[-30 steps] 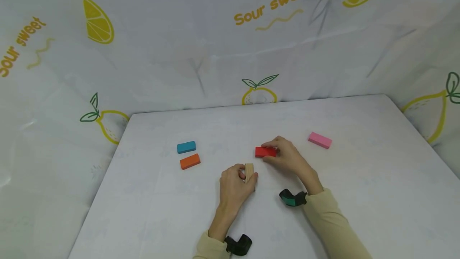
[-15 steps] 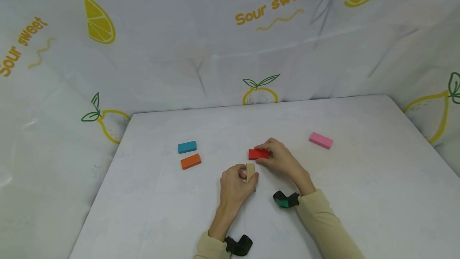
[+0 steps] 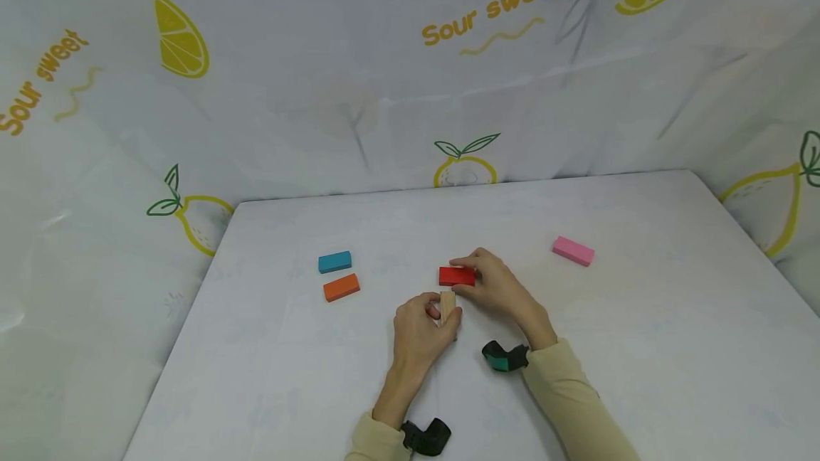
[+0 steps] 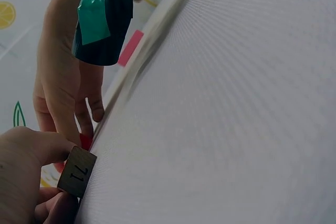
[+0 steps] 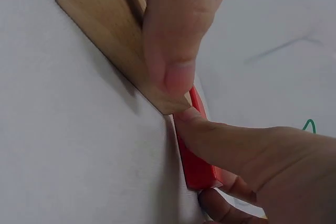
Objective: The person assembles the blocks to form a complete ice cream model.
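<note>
Flanking hands (image 3: 415, 333) (image 3: 490, 286): blue block (image 3: 335, 262), pink block (image 3: 573, 251)

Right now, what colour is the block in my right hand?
The block is red, clearest in the head view.

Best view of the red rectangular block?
Head: the red rectangular block shows almost whole, the right hand gripping its right end. Right wrist: closer, but partly covered. Left wrist: just a small part.
</note>
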{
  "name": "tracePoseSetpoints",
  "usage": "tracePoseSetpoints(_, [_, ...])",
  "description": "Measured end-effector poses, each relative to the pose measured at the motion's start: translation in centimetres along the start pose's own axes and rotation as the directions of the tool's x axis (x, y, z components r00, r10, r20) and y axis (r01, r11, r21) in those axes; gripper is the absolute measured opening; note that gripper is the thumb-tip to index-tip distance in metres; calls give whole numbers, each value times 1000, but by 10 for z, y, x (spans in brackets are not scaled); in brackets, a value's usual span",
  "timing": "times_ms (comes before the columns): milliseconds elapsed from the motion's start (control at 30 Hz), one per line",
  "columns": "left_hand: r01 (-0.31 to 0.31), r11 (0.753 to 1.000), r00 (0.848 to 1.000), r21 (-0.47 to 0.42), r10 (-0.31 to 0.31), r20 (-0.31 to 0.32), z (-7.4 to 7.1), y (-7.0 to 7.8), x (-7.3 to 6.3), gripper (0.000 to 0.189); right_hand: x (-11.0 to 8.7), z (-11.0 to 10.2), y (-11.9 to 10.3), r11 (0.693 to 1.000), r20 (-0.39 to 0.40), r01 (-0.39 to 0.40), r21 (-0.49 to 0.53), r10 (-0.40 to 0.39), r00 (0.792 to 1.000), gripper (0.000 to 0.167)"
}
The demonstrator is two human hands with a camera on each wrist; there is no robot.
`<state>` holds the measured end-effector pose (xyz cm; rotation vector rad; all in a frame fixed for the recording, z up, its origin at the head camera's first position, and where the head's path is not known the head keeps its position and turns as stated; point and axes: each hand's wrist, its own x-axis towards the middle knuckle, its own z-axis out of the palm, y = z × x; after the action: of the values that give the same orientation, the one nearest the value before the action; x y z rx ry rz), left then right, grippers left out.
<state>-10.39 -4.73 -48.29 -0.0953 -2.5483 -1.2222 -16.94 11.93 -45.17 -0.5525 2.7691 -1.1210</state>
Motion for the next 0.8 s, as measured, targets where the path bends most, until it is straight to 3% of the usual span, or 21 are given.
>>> tracePoseSetpoints(167, [-16, 1000, 1000, 1, 16, -24, 1, -1, -1, 25, -1, -3, 6, 998, -4, -33, 49, 33, 999, 44])
tracePoseSetpoints(467, [-8, 1000, 1000, 2, 8, -25, 2, -2, -1, 25, -2, -5, 13, 999, -11, 11, 50, -11, 1000, 32])
tracePoseSetpoints(800, [-30, 1000, 999, -7, 30, -27, 2, -2, -2, 25, -1, 1, 10, 995, -9, 52, 85, -52, 999, 32])
